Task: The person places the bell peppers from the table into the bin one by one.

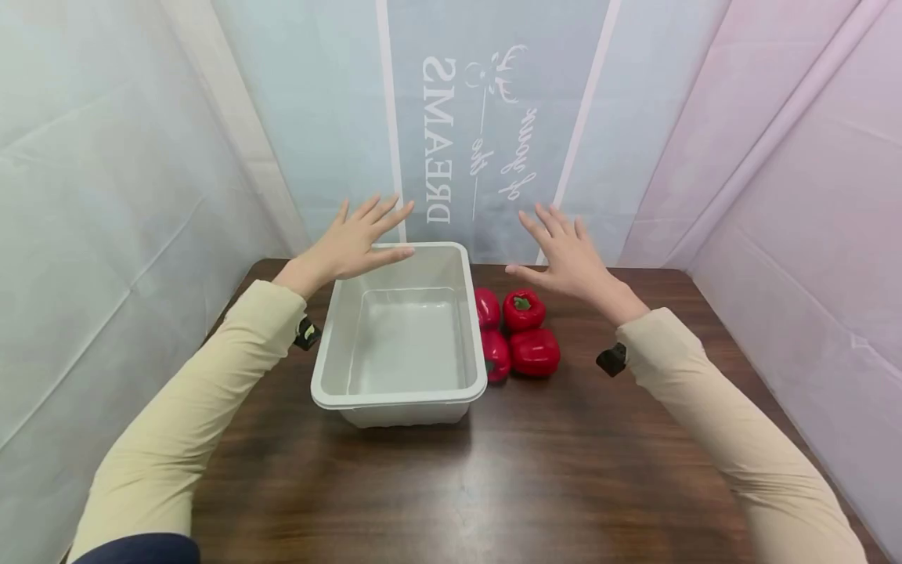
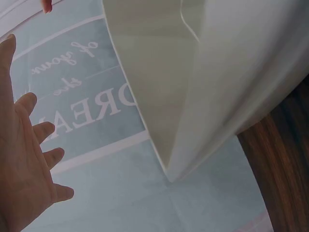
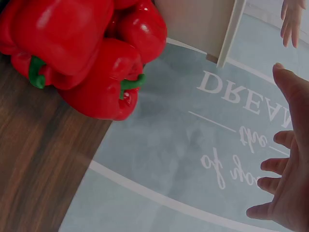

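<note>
With fingers spread, my left hand is held over the far left corner of a white plastic tub. My right hand, fingers also spread, hovers above the table behind and to the right of several red bell peppers. Neither hand holds anything. The peppers sit in a cluster against the tub's right side, and its rim partly hides the left ones. Green stems show on the peppers in the right wrist view. Inside, the tub is bare. The left wrist view has the tub's wall beside the left hand.
A dark brown wooden table carries the tub and peppers. Behind it hangs a pale blue cloth with mirrored white lettering. Whitish cloth walls stand on both sides. A small black device is at the right wrist.
</note>
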The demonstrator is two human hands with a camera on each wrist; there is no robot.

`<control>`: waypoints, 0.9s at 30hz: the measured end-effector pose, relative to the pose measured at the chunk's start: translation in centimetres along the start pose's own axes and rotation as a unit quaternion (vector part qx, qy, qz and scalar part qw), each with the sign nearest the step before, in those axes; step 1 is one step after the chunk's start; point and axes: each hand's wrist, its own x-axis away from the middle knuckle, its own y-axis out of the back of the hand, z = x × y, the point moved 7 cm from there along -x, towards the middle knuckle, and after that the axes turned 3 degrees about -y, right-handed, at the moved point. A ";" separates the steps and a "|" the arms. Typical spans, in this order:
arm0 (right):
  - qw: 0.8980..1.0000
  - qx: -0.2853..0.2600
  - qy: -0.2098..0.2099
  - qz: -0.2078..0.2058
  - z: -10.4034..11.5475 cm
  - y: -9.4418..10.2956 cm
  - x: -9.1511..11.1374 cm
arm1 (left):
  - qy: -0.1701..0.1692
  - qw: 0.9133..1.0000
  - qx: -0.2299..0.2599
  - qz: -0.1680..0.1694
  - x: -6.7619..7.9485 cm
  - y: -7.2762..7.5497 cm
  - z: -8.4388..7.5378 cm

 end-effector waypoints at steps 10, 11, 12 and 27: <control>1.000 -0.031 -0.002 0.004 -0.4 -1.5 0.9 | 0.005 1.000 0.015 -0.019 1.1 -1.0 0.9; 0.999 -0.033 -0.003 0.005 -0.5 -1.7 1.0 | 0.006 1.000 0.015 -0.021 1.2 -1.1 1.0; 0.999 -0.034 -0.004 0.004 -0.6 -1.8 1.1 | 0.006 1.000 0.014 -0.023 1.3 -1.2 1.1; 0.998 -0.056 -0.018 0.007 -1.1 -3.7 1.4 | 0.023 0.999 0.029 -0.025 2.3 -2.5 2.2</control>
